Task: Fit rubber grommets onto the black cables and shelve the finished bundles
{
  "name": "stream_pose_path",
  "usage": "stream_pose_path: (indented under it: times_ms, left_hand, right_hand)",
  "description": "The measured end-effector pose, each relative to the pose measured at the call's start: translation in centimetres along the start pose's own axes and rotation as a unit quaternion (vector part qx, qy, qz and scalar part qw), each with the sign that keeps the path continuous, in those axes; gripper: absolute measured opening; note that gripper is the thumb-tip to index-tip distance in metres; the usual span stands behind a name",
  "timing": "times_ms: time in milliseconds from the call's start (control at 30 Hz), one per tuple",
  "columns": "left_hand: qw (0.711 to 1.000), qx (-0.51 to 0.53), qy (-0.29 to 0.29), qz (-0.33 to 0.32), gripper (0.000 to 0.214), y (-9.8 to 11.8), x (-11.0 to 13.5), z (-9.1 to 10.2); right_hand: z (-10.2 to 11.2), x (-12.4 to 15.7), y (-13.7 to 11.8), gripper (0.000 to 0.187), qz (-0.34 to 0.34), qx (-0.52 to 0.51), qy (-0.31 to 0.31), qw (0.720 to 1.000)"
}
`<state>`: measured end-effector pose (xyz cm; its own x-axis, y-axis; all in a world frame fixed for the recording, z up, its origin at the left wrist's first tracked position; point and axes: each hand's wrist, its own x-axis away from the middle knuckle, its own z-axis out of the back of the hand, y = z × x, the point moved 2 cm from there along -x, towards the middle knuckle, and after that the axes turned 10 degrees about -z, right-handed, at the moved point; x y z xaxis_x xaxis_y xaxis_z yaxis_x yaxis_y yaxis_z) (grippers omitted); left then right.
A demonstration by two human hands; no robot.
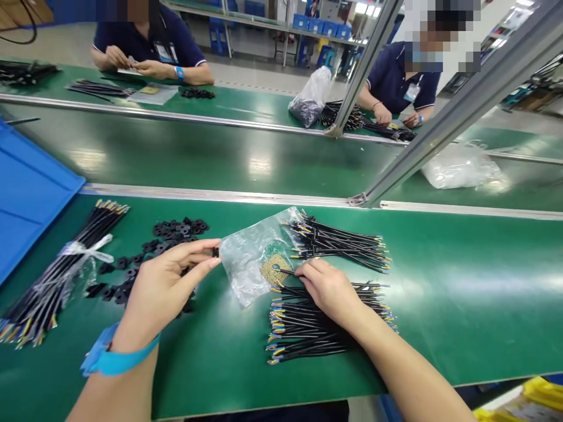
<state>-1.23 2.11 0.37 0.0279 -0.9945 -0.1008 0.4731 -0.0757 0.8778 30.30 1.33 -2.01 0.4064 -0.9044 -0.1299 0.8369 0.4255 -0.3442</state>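
Right of the bag point(241, 264) and nearer, a row of black cables point(299, 322) lies on the green bench point(440, 293), coloured wire ends pointing both ways. The right hand point(328, 287) reaches over this row to the bag's right edge, fingers pinched on one cable point(288, 271); the cable's tip lies over a tan pad point(276, 269) on the bag's right part.

Left of the bag, the left hand point(165, 278), with a blue band point(125, 354) at its wrist, grips a small black part point(215, 252) between thumb and fingertips. The part is right by the bag's left edge; whether they touch, I cannot tell. Loose parts point(176, 231) are scattered left of the bag, partly behind that hand. Farther left lie a tied bundle point(53, 287) of cables and, beyond it, a blue bin point(30, 193).

A second pile of cables point(343, 240) lies right of the bag, its left ends at the bag's upper right corner.

Past the bag runs a metal rail point(220, 195). Farther beyond, two people in dark shirts, one to the left point(152, 38) and one to the right point(391, 82) of the bag, work at another bench.
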Motion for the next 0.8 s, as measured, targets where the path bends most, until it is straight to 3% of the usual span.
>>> stream_pose_path:
  times_ms: [167,367,500,667,800]
  left_hand:
    - [0.997,0.070,-0.014,0.013,0.044,0.4,0.0,-0.8]
    - [0.987,0.161,-0.014,0.008,0.043,0.4,-0.3,-2.0]
    - [0.970,0.231,-0.056,0.057,0.046,0.0,-0.1,-3.4]
    - [0.932,0.332,-0.069,0.128,0.049,-0.3,0.7,-5.3]
    - [0.892,0.413,-0.096,0.159,0.047,0.3,1.0,-6.3]
  right_hand:
    - [0.9,0.0,0.1,0.016,-0.012,0.018,-0.012,1.000]
    - [0.2,-0.2,-0.1,0.012,-0.024,0.087,-0.036,0.995]
    - [0.3,0.0,0.0,0.010,-0.027,0.136,-0.038,0.990]
    - [2.1,0.2,-0.9,0.022,0.002,0.022,0.038,0.999]
    - [3.4,0.3,-2.7,0.024,0.046,-0.071,0.118,0.989]
